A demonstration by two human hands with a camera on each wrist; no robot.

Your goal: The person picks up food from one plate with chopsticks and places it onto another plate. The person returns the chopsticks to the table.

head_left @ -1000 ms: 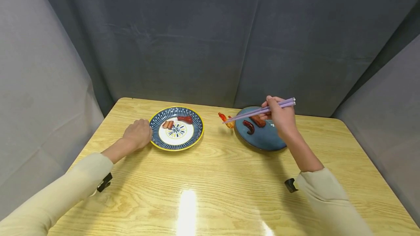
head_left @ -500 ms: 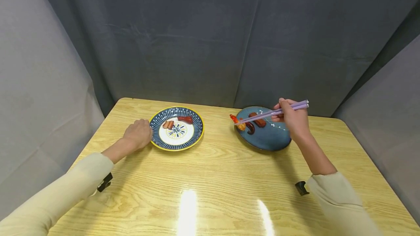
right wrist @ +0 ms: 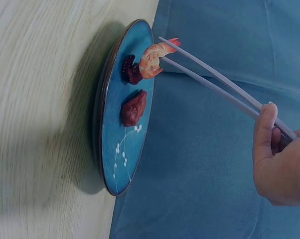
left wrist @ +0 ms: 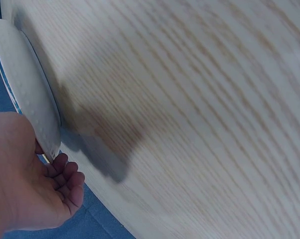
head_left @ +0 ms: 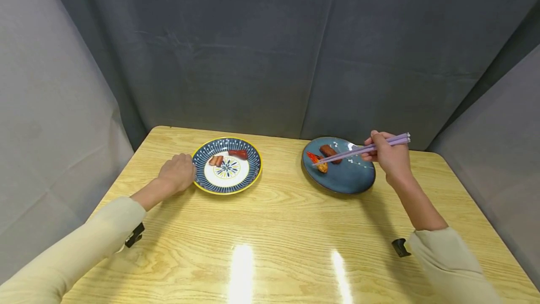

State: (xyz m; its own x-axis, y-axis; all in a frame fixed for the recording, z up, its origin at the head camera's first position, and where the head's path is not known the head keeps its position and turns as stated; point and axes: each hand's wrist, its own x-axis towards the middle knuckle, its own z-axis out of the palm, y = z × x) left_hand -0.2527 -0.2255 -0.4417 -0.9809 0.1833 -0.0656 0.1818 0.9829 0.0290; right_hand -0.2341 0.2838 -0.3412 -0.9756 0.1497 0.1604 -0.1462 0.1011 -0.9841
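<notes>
At eleven o'clock, the patterned plate [head_left: 228, 181]: yellow rim, white strokes on navy, blue-and-yellow flower! At one o'clock, a blue plate [head_left: 343, 179], white-blossomed; lilac chopsticks [head_left: 358, 151], red-and-orange shrimp [head_left: 322, 168]; yellowish, grained table [head_left: 278, 229]!

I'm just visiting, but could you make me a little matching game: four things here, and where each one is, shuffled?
Things:
1. chopsticks
2. shrimp
3. left hand
4. brown meat piece

Places:
A. lying on the blue blossom plate
B. at the edge of the yellow-rimmed plate
C. in the right hand
D. between two purple tips

Pairs: 1-C, 2-D, 3-B, 4-A
</notes>
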